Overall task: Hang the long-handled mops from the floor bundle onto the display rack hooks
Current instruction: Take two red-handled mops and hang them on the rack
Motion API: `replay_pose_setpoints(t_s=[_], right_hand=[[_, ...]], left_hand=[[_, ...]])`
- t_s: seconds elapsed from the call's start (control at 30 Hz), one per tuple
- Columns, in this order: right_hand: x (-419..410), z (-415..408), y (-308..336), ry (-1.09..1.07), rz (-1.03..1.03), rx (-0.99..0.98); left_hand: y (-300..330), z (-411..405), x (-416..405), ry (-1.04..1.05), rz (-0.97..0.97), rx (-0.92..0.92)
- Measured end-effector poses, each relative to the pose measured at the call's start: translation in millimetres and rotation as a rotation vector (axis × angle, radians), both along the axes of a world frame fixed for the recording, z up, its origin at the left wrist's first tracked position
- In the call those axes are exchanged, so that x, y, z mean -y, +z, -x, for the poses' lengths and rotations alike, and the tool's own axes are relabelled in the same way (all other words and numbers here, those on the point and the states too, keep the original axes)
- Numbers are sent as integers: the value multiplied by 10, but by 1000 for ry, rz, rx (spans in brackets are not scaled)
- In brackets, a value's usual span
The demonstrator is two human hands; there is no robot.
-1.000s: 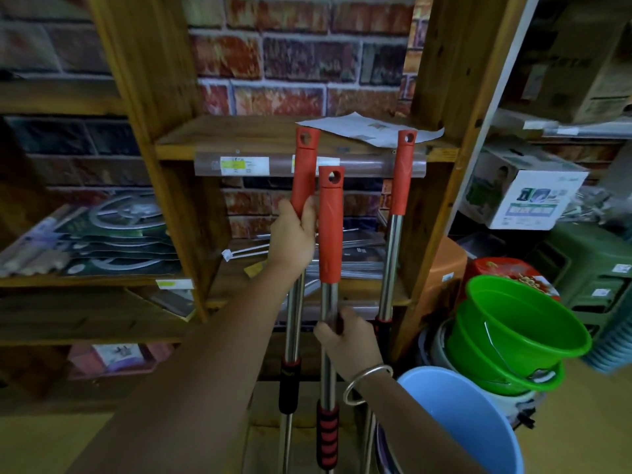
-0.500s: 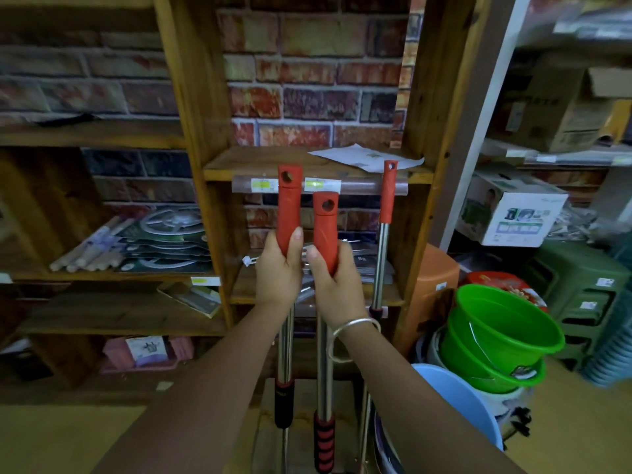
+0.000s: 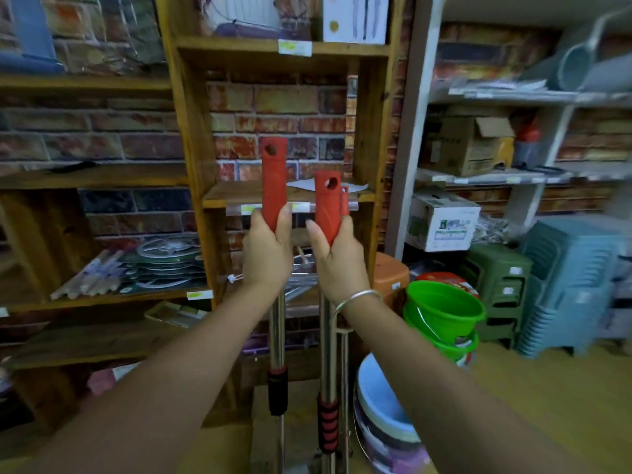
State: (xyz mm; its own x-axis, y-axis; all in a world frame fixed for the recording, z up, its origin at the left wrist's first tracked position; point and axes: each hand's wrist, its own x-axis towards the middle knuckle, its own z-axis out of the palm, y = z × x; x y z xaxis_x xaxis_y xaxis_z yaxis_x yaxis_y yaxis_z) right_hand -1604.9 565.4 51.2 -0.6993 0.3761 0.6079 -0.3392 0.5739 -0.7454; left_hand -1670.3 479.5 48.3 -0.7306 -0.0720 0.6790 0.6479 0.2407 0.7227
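Two long steel mops with red handle tops stand upright before a wooden display rack [image 3: 191, 138]. My left hand [image 3: 266, 254] grips the red top of the taller left mop [image 3: 273, 172]. My right hand [image 3: 337, 258] grips the red top of the shorter right mop [image 3: 326, 196]. Each top has a hanging hole. A third mop handle [image 3: 344, 200] shows just behind the right one, leaning at the shelf edge. The mop heads are out of view below. No hooks are plainly visible on the rack.
Stacked green buckets [image 3: 444, 313] and a blue basin stack [image 3: 383, 405] stand on the floor at right, with plastic stools [image 3: 496, 289] behind. Boxes fill white shelves [image 3: 478, 176] at right. Packaged goods [image 3: 147, 268] lie on the left wooden shelf.
My right hand went up from the steel shaft to the red top of its mop. Both mops have risen and moved apart, and the view has pulled back and tilted up.
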Motion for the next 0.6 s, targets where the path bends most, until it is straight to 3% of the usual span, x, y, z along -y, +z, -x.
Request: replay_pose_setpoints(t_s=[0.6], right_hand=[[103, -3275, 1208, -629, 2, -194]], left_hand=[[1251, -2967, -296, -589, 53, -217]])
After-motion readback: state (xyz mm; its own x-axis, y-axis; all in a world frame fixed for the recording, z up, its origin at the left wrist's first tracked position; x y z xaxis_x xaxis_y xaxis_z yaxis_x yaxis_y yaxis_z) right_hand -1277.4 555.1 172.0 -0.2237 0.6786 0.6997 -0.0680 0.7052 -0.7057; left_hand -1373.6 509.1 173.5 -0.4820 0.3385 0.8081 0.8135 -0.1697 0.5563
